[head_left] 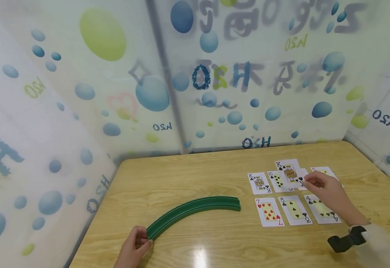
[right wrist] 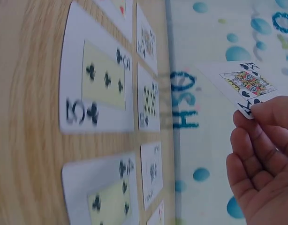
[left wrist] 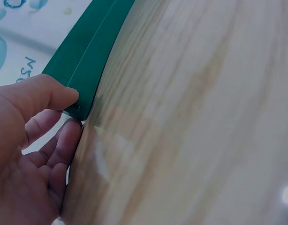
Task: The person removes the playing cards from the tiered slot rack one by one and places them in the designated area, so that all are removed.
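In the head view, my left hand (head_left: 135, 245) grips the near end of a curved green card holder (head_left: 195, 207), which has grooves along its length. The left wrist view shows the thumb (left wrist: 64, 93) on the green surface and the other fingers curled at its end. My right hand (head_left: 329, 191) pinches a king of spades (head_left: 289, 172) by a lower corner, face toward me. It is raised over the back row and overlaps a black ten (head_left: 275, 183) in the head view. The right wrist view shows thumb and index finger on that king (right wrist: 249, 84).
A king of clubs (head_left: 260, 183) and a red five (head_left: 325, 172) lie in the back row, with a card partly hidden between. In front lie a seven of hearts (head_left: 269, 212), three of clubs (head_left: 295, 210) and four of clubs (head_left: 323, 212). A patterned wall (head_left: 215, 123) borders the table.
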`<state>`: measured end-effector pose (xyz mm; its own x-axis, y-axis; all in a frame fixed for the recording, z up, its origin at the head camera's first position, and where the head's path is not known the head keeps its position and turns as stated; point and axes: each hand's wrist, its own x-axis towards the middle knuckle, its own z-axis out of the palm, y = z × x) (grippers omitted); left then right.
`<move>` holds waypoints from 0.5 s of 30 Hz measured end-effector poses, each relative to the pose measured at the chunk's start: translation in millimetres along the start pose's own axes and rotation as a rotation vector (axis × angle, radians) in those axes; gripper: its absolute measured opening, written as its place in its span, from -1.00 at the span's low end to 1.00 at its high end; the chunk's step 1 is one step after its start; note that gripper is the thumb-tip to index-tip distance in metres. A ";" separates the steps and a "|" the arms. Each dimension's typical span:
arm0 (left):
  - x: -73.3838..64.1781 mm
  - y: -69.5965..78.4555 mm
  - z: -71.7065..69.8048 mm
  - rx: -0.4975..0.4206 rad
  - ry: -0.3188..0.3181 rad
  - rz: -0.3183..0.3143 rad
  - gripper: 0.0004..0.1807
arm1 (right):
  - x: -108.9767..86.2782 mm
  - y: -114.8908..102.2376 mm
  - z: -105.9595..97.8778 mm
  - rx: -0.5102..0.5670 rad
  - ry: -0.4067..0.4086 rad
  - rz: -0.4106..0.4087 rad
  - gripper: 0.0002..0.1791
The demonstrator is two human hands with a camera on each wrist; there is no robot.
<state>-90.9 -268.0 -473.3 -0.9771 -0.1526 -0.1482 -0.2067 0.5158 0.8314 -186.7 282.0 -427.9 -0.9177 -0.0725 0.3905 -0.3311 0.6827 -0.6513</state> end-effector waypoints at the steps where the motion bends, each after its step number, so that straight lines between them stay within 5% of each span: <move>1: 0.0 0.1 -0.1 0.001 0.000 0.001 -0.67 | -2.0 5.7 -3.8 -0.004 0.001 0.012 -0.87; 8: -1.3 2.4 -0.6 -0.003 -0.007 -0.009 -0.68 | -15.9 76.8 -16.9 -0.103 0.041 0.145 -0.70; 15: 1.1 3.4 -0.9 -0.006 -0.025 -0.021 -0.66 | -30.9 108.6 -33.4 -0.143 0.063 0.241 -0.66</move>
<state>-92.6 -267.2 -470.2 -0.9736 -0.1422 -0.1787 -0.2267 0.5079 0.8311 -187.0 382.6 -489.0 -0.9494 0.1467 0.2777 -0.0664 0.7704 -0.6341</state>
